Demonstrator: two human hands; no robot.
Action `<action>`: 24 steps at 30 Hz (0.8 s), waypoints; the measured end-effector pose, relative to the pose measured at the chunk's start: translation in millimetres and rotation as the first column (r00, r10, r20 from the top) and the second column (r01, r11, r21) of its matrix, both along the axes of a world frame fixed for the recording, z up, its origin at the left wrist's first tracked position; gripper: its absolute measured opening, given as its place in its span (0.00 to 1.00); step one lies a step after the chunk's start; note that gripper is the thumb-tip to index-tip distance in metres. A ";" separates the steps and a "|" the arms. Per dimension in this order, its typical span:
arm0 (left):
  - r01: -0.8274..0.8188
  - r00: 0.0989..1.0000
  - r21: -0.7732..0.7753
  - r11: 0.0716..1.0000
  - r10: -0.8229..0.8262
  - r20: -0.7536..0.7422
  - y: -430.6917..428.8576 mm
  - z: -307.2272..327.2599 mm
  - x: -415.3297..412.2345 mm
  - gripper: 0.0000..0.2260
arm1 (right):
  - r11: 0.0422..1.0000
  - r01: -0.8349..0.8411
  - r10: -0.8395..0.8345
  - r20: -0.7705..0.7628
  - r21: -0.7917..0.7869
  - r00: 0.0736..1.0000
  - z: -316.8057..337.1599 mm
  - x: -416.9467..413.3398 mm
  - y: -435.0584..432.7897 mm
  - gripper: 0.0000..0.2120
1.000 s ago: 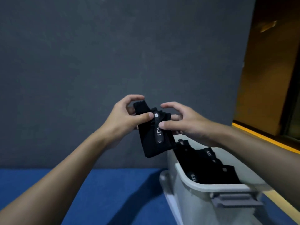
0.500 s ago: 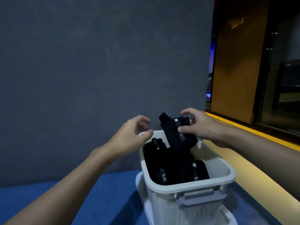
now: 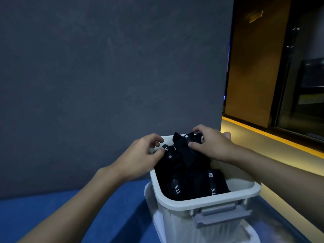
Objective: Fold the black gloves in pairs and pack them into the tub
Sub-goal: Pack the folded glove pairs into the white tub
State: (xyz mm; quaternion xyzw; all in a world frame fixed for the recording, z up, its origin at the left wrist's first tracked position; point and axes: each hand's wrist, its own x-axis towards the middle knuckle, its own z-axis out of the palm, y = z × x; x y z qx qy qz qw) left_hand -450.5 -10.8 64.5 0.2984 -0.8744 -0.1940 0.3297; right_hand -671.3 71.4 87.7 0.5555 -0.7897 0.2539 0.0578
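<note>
Both hands are over the far end of a pale grey plastic tub (image 3: 206, 202) that stands on a blue surface (image 3: 112, 214) in front of a dark grey wall (image 3: 112, 71). The right hand (image 3: 212, 146) is clamped on a folded pair of black gloves (image 3: 185, 148), thumb on the near side of the bundle and fingers curled over its top, holding it part-way inside the tub against the far wall, its upper end standing above the rim. Just to the left of it, the left hand (image 3: 142, 155) pinches the strap end of another black glove bundle (image 3: 168, 156), thumb and forefinger closed together on the tab with white lettering, the other fingers curled loosely above. Below and nearer than both hands, more folded glove pairs (image 3: 196, 186) lie packed in the tub, their straps showing white "5.11" print. Under the right forearm, on the tub's near wall, a grey latch handle (image 3: 220, 214) sticks out. Beyond the right hand runs a yellow-lit ledge (image 3: 273, 148) beside a dark glass door (image 3: 301, 71).
</note>
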 end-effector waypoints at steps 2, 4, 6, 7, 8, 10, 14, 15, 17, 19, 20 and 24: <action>-0.001 1.000 0.007 1.000 0.001 -0.006 -0.4 -0.8 0.3 0.11 | 0.999 -0.040 0.039 -0.046 -0.011 0.998 2.5 0.1 2.7 0.24; -0.004 1.000 0.008 1.000 0.004 -0.007 -0.7 -1.0 1.0 0.11 | 0.989 -0.145 0.146 -0.017 0.018 0.989 5.8 -3.4 7.8 0.24; -0.005 1.000 -0.001 1.000 0.005 -0.009 -0.6 -1.5 1.4 0.10 | 0.972 -0.206 0.212 -0.046 0.112 0.976 6.0 -7.6 12.8 0.24; -0.005 1.000 -0.004 1.000 0.005 -0.011 -0.7 -2.0 1.5 0.10 | 0.963 -0.215 0.228 -0.067 0.163 0.971 4.7 -10.2 14.0 0.24; -0.004 1.000 -0.003 1.000 0.004 -0.015 -0.6 -2.3 1.4 0.10 | 0.954 -0.215 0.235 -0.075 0.207 0.969 3.1 -11.8 15.0 0.24; -0.001 1.000 0.005 1.000 0.001 -0.020 -0.7 -3.0 1.0 0.10 | 0.944 -0.200 0.220 -0.051 0.262 0.974 0.3 -12.6 14.8 0.25; 0.008 1.000 0.001 1.000 -0.008 -0.019 -0.7 -3.3 2.4 0.10 | 0.937 -0.158 0.186 -0.064 0.311 0.980 0.7 -9.6 10.7 0.29; 0.011 1.000 -0.004 1.000 -0.011 -0.016 -0.7 -3.2 2.5 0.10 | 0.937 -0.158 0.189 -0.071 0.313 0.979 -0.1 -10.3 9.1 0.29; 0.013 1.000 -0.011 1.000 -0.014 -0.013 -1.4 -3.0 3.5 0.10 | 0.937 -0.163 0.192 -0.065 0.311 0.979 -1.2 -11.4 9.1 0.30; 0.026 1.000 -0.012 1.000 -0.026 -0.013 -4.5 -4.6 7.7 0.09 | 0.942 -0.179 0.204 -0.060 0.283 0.977 -0.8 -13.1 11.9 0.29; 0.039 0.999 -0.014 0.999 -0.039 -0.013 -6.8 -6.4 11.6 0.10 | 0.944 -0.189 0.212 -0.059 0.270 0.976 0.2 -13.2 14.6 0.29; 0.114 0.993 -0.004 0.993 -0.114 0.037 -11.8 -11.9 35.3 0.19 | 0.948 -0.187 0.194 0.001 0.257 0.981 1.6 -14.3 32.3 0.33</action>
